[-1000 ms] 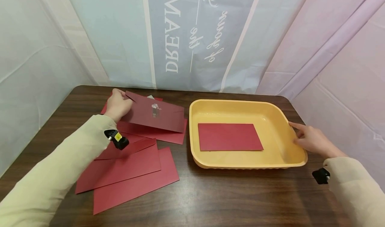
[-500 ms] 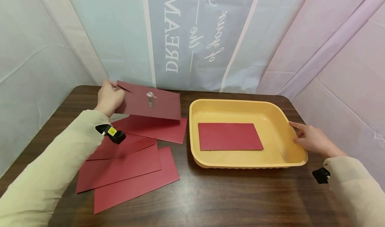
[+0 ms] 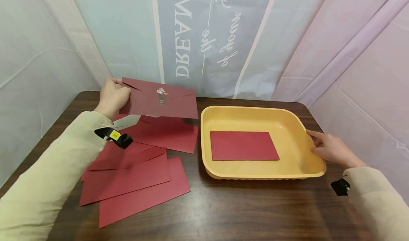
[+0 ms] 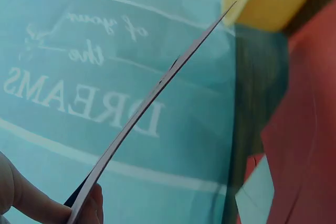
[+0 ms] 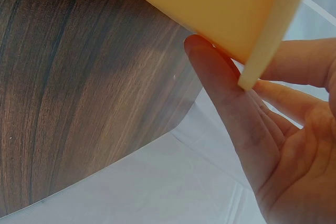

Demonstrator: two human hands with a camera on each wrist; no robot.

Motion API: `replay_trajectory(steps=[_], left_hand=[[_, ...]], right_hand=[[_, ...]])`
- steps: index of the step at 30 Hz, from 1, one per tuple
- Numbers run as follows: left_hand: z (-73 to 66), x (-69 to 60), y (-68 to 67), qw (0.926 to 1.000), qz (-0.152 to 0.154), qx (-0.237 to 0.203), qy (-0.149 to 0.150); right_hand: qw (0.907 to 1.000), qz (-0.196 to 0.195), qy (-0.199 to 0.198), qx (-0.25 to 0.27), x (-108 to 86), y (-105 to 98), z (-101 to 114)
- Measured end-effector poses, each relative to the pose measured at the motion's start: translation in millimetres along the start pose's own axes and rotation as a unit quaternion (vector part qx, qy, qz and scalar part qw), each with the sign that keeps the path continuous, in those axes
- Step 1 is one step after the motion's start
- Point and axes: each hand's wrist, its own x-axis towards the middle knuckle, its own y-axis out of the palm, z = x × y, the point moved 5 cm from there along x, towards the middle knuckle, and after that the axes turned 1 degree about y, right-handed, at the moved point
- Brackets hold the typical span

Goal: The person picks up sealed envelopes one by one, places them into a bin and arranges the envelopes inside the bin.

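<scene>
My left hand [image 3: 112, 96] pinches a dark red envelope [image 3: 159, 98] at its left end, holding it raised and tilted above the pile. A small white print marks its face; in the left wrist view the envelope [image 4: 157, 92] appears edge-on beside my thumb. Beneath lie several red envelopes [image 3: 140, 173], overlapping, with a pale grey-white piece [image 3: 127, 121] showing among them. A yellow tray [image 3: 255, 172] stands to the right, and one red envelope [image 3: 244, 146] lies flat in it. My right hand [image 3: 335, 149] holds the tray's right rim; the right wrist view shows fingers on both sides of the rim [image 5: 273, 35].
The dark wooden table [image 3: 243, 212] carries everything. A printed cloth backdrop [image 3: 211, 38] hangs right behind its far edge, and pale cloth walls [image 3: 377, 92] stand at both sides.
My left hand has lifted the dark red envelope up and away from the pile, toward the backdrop, uncovering the pale piece below. The right hand and tray have stayed in place.
</scene>
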Motion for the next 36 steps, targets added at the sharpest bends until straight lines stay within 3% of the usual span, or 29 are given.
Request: replay_trajectory(steps=[9,17,24,36], left_hand=[[-20.2,-14.3,22.3,0.9953,0.075,-0.061,0.009],[-28.2,-21.5,33.5,0.9937,0.102,-0.036,0.026],[-35.4,-27.9,45.9,0.9896,0.137,-0.045,0.009],[-49.5,-38.4,80.7,0.9803,0.185,-0.068,-0.010]], right_hand=[[1.0000,0.002,0.000,0.002,-0.4,0,0],[1.0000,0.001,-0.002,0.004,0.4,0,-1],[1.0000,0.002,-0.001,0.005,0.9,0,-1],[1.0000,-0.003,-0.004,0.002,0.9,-2,-1]])
